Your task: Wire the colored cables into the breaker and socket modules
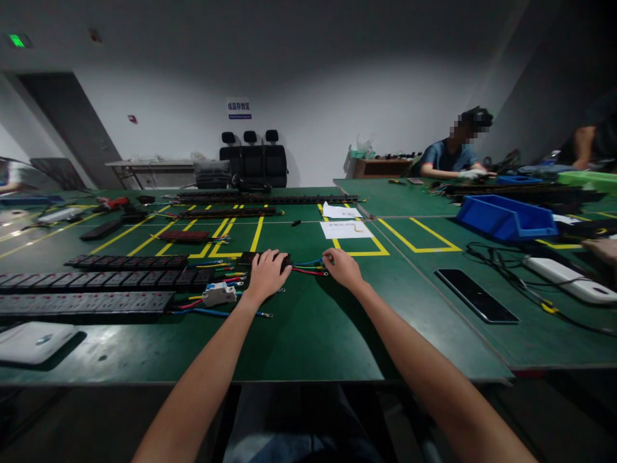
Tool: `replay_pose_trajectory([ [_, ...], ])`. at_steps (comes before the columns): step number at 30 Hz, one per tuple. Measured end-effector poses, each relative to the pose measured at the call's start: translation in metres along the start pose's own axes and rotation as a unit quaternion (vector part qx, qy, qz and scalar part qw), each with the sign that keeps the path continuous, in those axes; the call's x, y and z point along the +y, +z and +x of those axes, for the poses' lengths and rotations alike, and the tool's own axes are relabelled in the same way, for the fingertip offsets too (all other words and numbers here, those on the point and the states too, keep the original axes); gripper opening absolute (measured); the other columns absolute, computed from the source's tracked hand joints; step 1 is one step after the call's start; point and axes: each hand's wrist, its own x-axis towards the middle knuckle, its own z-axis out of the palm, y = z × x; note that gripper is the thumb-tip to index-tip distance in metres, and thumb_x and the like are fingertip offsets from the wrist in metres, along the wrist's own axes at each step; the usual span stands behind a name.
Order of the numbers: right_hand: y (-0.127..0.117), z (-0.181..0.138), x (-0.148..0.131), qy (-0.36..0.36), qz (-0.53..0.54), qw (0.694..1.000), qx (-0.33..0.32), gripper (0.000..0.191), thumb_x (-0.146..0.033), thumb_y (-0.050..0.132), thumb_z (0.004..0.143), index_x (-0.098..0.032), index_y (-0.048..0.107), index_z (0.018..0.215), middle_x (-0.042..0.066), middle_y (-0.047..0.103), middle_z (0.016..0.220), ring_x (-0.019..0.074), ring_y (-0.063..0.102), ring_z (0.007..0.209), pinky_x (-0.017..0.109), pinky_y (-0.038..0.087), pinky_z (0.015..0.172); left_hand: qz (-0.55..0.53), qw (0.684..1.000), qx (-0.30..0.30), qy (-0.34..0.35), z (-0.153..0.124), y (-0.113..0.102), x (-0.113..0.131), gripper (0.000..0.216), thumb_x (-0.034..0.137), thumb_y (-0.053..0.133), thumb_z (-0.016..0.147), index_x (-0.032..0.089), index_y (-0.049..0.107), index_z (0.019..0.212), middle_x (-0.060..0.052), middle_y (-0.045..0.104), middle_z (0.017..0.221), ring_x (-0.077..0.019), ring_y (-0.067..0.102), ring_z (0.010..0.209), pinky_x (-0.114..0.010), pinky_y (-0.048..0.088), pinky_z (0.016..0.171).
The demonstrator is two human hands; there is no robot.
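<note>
My left hand [266, 273] lies palm down over a small black socket block [247, 258], fingers curled over its top and far edge. Most of the block is hidden beneath it. From the block's right end come several coloured wires, among them a red wire [311, 272] with a ring terminal and a blue wire [313, 262]. Thumb and fingers of my right hand [342, 267] are pinched together at the blue wire's end, which they cover. Left of my hands lie long black socket strips [87, 303] with wire tails, and a light grey circuit breaker [219, 294] sits among those wires.
Paper sheets [348, 229] lie beyond my right hand. A phone [475, 294], a white power strip [569, 280], black cables and a blue bin [506, 217] are to the right. A white box [38, 341] is at the near left. A co-worker [456, 151] sits at the far right.
</note>
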Motion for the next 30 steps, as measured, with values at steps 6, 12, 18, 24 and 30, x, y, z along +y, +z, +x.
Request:
replay_pose_trajectory([
  [6, -0.013, -0.001, 0.006, -0.077, -0.031, 0.996, -0.038, 0.021, -0.028, 0.06, 0.1, -0.025, 0.073, 0.117, 0.005, 0.069, 0.115, 0.0185, 0.064, 0.102, 0.026, 0.044, 0.08, -0.002, 1.0, -0.004, 0.002, 0.0, 0.0, -0.001, 0.049, 0.05, 0.042, 0.105, 0.024, 0.058, 0.144, -0.012, 0.056, 0.153, -0.033, 0.045, 0.146, -0.062, 0.031, 0.122],
  [12, -0.018, -0.003, 0.002, -0.089, -0.059, 0.992, -0.072, 0.026, -0.021, 0.055, 0.101, -0.025, 0.079, 0.11, 0.006, 0.071, 0.115, 0.0203, 0.066, 0.103, 0.026, 0.046, 0.081, -0.001, 1.0, -0.001, 0.002, 0.0, 0.0, 0.0, 0.049, 0.05, 0.042, 0.105, 0.024, 0.059, 0.144, -0.012, 0.057, 0.152, -0.0331, 0.046, 0.146, -0.061, 0.031, 0.122],
  [18, -0.016, -0.003, 0.0, -0.07, -0.083, 0.988, -0.111, 0.033, -0.019, 0.049, 0.103, -0.024, 0.078, 0.116, 0.008, 0.071, 0.122, 0.0207, 0.065, 0.109, 0.025, 0.047, 0.088, 0.006, 1.0, -0.009, -0.005, 0.0, -0.004, 0.002, 0.048, 0.048, 0.045, 0.104, 0.025, 0.059, 0.143, -0.012, 0.057, 0.152, -0.0331, 0.045, 0.146, -0.059, 0.031, 0.123],
  [24, -0.016, -0.004, -0.003, -0.063, -0.066, 0.99, -0.108, 0.035, -0.017, 0.046, 0.103, -0.02, 0.077, 0.117, 0.011, 0.07, 0.122, 0.0214, 0.065, 0.109, 0.028, 0.048, 0.089, 0.002, 1.0, -0.004, -0.001, 0.0, -0.002, 0.001, 0.048, 0.049, 0.042, 0.105, 0.025, 0.059, 0.144, -0.012, 0.057, 0.152, -0.0328, 0.046, 0.145, -0.059, 0.032, 0.123],
  [30, -0.014, -0.004, -0.001, -0.059, -0.053, 0.992, -0.102, 0.031, -0.016, 0.048, 0.103, -0.02, 0.076, 0.114, 0.01, 0.07, 0.12, 0.0195, 0.065, 0.106, 0.026, 0.047, 0.087, -0.004, 1.0, -0.005, 0.002, 0.001, 0.0, -0.001, 0.05, 0.05, 0.042, 0.105, 0.024, 0.058, 0.144, -0.011, 0.057, 0.152, -0.0323, 0.046, 0.145, -0.062, 0.032, 0.122],
])
